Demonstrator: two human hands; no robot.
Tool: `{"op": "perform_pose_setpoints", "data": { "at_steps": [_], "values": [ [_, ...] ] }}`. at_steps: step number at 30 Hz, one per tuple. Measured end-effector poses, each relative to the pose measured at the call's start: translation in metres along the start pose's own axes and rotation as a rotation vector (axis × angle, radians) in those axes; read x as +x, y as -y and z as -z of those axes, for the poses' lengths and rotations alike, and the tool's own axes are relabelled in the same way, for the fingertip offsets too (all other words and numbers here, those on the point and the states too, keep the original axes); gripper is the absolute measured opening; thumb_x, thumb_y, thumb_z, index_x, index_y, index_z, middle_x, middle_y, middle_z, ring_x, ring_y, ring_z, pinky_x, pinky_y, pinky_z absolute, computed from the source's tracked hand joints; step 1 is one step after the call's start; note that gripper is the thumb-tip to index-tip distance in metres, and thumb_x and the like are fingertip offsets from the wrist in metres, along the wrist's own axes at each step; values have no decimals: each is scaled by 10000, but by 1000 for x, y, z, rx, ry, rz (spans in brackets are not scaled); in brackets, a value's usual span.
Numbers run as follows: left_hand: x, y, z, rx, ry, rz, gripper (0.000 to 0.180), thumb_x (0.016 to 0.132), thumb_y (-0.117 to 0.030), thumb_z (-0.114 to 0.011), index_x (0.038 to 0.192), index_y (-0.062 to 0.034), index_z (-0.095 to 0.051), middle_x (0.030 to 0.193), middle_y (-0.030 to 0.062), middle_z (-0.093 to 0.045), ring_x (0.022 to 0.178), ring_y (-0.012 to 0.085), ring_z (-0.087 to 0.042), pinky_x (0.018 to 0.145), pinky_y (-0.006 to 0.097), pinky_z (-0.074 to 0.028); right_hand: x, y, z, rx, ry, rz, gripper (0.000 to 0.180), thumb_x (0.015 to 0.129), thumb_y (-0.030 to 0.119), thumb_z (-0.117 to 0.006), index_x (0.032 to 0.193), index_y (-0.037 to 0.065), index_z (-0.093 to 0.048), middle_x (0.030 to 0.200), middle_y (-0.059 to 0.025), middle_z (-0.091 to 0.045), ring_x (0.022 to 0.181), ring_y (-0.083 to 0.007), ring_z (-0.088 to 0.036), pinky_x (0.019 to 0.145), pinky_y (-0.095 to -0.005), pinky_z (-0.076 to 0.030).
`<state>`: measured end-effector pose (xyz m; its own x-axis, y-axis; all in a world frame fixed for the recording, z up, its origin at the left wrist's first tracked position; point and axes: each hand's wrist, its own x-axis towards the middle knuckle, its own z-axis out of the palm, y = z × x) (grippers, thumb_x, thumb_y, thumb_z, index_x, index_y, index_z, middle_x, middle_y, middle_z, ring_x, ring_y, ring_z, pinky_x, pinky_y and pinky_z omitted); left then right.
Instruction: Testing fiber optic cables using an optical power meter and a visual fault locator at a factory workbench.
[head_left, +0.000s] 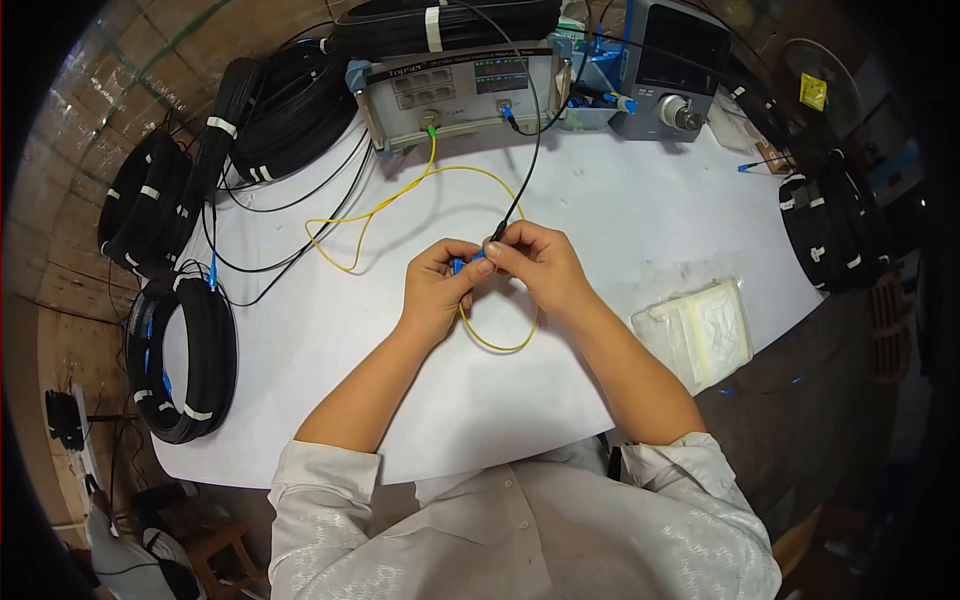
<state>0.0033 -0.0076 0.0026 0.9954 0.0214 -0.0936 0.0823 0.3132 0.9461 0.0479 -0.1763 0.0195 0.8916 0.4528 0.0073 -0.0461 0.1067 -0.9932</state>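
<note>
I am looking down at a white-topped work table [620,200] where both hands meet over the middle. My left hand [437,285] has its fingers curled narrow around a small blue plastic fibre connector [462,266], pinched between thumb and forefinger, and the thin yellow fibre patch cord [400,195] loops below the hands and runs back up to a port on the front of the grey box-shaped test instrument [460,90] at the far edge of the table. My right hand [535,262] is closed on the dark end of a thin black cable [528,160], fingertips pressed tight on it just beside the blue connector; that cable climbs away to the blue plug on the same instrument's front. I judge the step in hand to be the joining of these two cable ends, with the pieces touching or nearly so, though the fingers hide whether they are already seated. The next move, as I read it, calls for a straight, well-aligned push with no twist and no sharp bend in the yellow loop. Coils of black cable bound with white tape [182,365] lie to the left, another coil [835,230] to the right, and a clear plastic bag of white wipes [700,330] rests near my right forearm.
</note>
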Motion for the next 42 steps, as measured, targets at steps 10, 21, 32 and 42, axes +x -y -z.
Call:
{"op": "perform_pose_setpoints", "data": {
  "at_steps": [10,21,32,42],
  "values": [
    [0,-5,1,30,133,116,346,997,-296,-568,1144,17,-583,629,55,-599,449,70,-431,428,214,-327,-2,4,9,152,-101,78,178,951,160,-645,994,-11,-628,862,-40,-656,780,-88,-614,710,-240,-520],
    [-6,-6,2,20,302,137,401,1046,-250,-397,1271,35,-568,688,-32,-399,596,59,-333,538,221,-286,1,1,14,143,-169,104,189,955,157,-638,1009,-23,-628,862,-48,-657,774,-93,-617,727,-243,-528],
    [-4,-5,4,140,175,155,215,1000,-201,-562,1055,2,-610,719,16,-596,559,66,-503,510,213,-388,2,-1,9,191,-190,110,192,953,159,-641,1011,-23,-633,872,-51,-660,763,-102,-630,713,-249,-542],
    [-6,-2,-5,241,125,93,249,981,-229,-606,992,9,-676,636,-48,-493,543,32,-385,489,212,-309,1,0,7,214,-216,87,183,944,137,-649,1007,-33,-630,861,-62,-665,749,-116,-645,715,-257,-550]
  ]
}}
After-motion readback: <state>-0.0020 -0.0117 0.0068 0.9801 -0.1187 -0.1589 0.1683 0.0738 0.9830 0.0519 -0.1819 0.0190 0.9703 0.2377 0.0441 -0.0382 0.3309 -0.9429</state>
